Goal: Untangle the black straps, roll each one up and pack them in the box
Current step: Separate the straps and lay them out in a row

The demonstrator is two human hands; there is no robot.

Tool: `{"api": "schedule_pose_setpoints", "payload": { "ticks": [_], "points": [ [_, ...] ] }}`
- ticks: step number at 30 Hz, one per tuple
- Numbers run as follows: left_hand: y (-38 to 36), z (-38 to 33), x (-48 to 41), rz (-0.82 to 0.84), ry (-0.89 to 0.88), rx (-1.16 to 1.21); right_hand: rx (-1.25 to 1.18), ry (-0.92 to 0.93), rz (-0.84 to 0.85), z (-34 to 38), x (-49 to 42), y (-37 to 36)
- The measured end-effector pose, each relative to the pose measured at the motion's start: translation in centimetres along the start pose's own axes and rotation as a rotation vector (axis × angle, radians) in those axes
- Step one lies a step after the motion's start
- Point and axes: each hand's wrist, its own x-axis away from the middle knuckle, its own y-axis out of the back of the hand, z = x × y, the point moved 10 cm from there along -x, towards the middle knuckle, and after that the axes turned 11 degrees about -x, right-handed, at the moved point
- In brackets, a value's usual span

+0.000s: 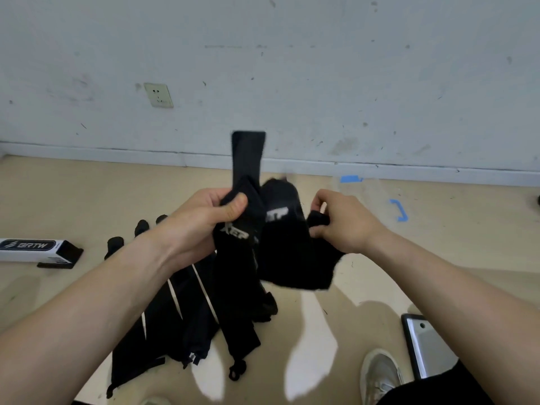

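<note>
I hold a tangled bunch of black straps (280, 247) in the air over the floor. My left hand (204, 214) grips one strap near its grey printed lettering, and that strap's end sticks up above my thumb. My right hand (339, 220) pinches a fold of another strap at the bunch's right side. More black straps (187, 317) with thin white edges hang down and lie spread on the floor beneath my left forearm. The box (38, 249), white with a black label and an open black end, lies on the floor at far left.
A phone (426, 346) lies on the floor at lower right, beside my shoe (380, 372). Blue tape marks (399, 210) sit on the beige floor near the wall. A wall socket (159, 95) is at upper left.
</note>
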Motion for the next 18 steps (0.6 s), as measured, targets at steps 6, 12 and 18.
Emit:
{"api": "schedule_pose_setpoints", "payload": {
  "ticks": [6, 12, 18],
  "points": [
    [2.6, -1.0, 0.1, -0.084, -0.041, -0.001, 0.038, -0.078, 0.079, -2.3, 0.0, -0.8],
    [0.8, 1.1, -0.7, -0.086, 0.013, -0.074, -0.969, 0.019, 0.227, 5.3, 1.7, -2.5],
    [0.2, 1.7, -0.3, -0.113, 0.071, -0.05, -0.844, 0.105, 0.104, 5.1, 1.7, -2.0]
  ]
}}
